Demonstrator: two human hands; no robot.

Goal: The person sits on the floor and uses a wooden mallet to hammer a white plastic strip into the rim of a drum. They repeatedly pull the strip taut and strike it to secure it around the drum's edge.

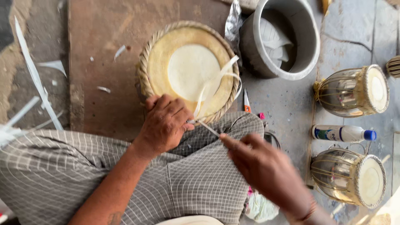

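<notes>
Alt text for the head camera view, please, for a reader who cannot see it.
Both hands, left hand and right hand, pull a pale strip at the braided rim of a drum head. A grey bucket, two metal drums and a bottle lie alongside.

Head camera, looking steeply down, close over lap and floor

Left hand [164,123] is curled into a loose fist, knuckles up, forearm angling in from below. Right hand [266,168] reaches in from the lower right, blurred, fingers extended, thumb and forefinger pinched together.
</notes>
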